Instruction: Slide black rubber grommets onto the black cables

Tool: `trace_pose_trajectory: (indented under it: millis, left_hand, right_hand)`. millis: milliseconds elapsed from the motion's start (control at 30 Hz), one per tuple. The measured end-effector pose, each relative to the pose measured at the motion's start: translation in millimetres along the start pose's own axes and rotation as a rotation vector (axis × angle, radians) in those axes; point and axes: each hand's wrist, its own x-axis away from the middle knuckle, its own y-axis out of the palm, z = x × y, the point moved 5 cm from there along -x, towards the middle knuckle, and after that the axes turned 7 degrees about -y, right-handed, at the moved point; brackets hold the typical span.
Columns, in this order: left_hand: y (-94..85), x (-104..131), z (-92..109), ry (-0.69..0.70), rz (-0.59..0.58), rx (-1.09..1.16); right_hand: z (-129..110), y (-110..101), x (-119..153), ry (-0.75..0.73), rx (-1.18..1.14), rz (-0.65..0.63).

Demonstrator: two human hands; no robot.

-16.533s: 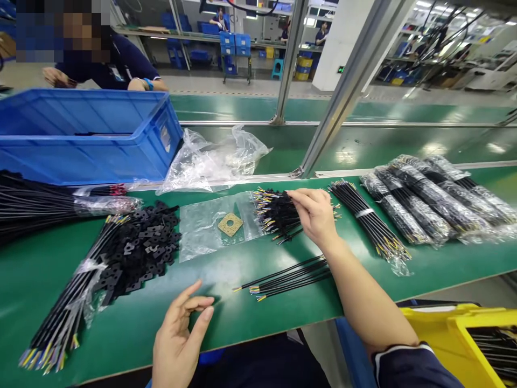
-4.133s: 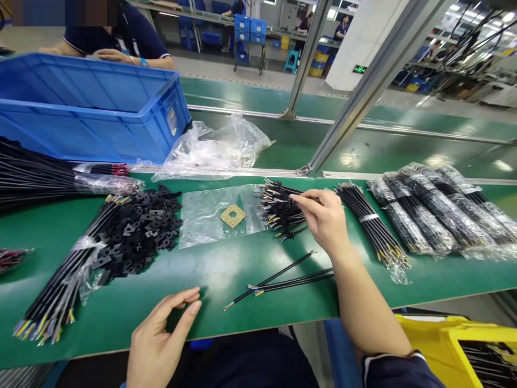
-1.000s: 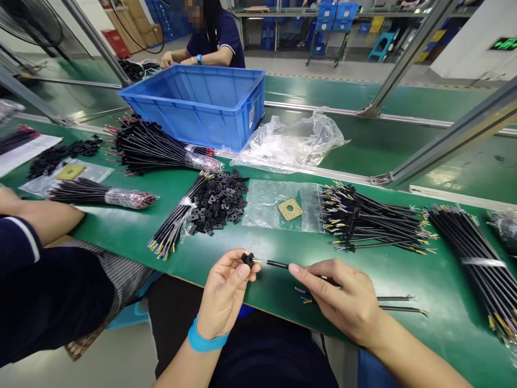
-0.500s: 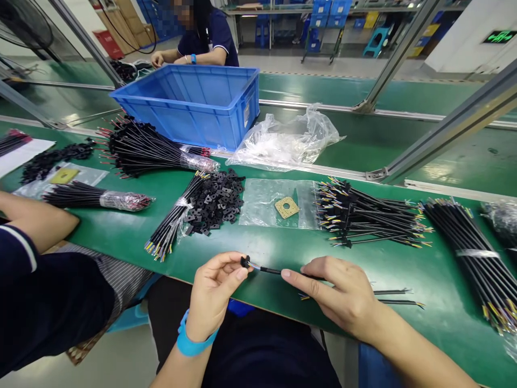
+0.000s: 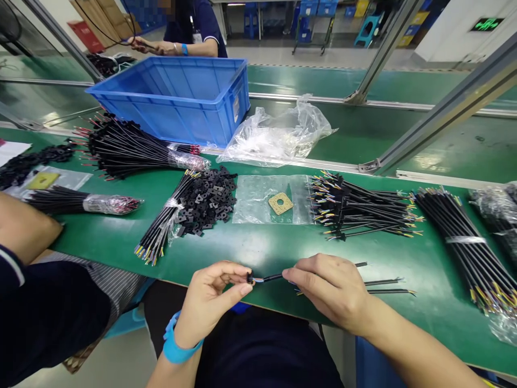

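Between thumb and fingers, my left hand [image 5: 216,293] pinches a small black clip [image 5: 250,278]. My right hand [image 5: 333,285] grips a black cable [image 5: 272,277], whose stripped coloured wires meet the clip. Loose cables [image 5: 388,282] lie beside and partly under my right hand. Beyond my hands, a yellow sponge [image 5: 280,203] rests on a flat clear bag [image 5: 250,199]. Left of it is a heap of black clips [image 5: 210,202] next to a tied cable bundle [image 5: 159,231]. Cables with clips on them [image 5: 347,205] are piled right of the bag.
A blue bin [image 5: 181,113] and a crumpled plastic bag [image 5: 278,134] stand at the green table's back edge. Another cable bundle [image 5: 464,242] lies at the right. A person's arm [image 5: 28,221] rests at the left; another person [image 5: 194,32] sits across. A metal strut [image 5: 444,97] slants at the right.
The camera view has shifted slightly. My left hand has turned a little, with the clip now more upright against the wire ends. Across the table, the other person's hands have lifted with a dark strand.
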Motion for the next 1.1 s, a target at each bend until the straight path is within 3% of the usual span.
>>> trace_pose_trajectory:
  millis: [133, 333, 500, 700, 900, 1100]
  left_hand:
    - [10.9, 1, 11, 0.095, -0.074, -0.123]
    - [13.7, 4, 17, 0.221, 0.023, -0.200]
    - [19.4, 6, 23, 0.317, 0.019, -0.289]
    - [23.8, 11, 33, 0.447, -0.012, -0.396]
    - [32.0, 11, 37, 0.512, -0.045, -0.422]
    - [37.7, 8, 37, 0.486, -0.083, -0.389]
  right_hand:
    - [-2, 5, -1, 0.026, -0.068, 0.020]
    - [-7, 10, -2, 0.064, -0.072, 0.004]
    - [-9, 10, -1, 0.046, -0.079, -0.009]
    - [-7, 15, 0, 0.115, -0.259, -0.013]
    - [-5, 23, 4, 0.220, -0.411, -0.057]
    - [-3, 27, 4, 0.267, -0.483, -0.057]
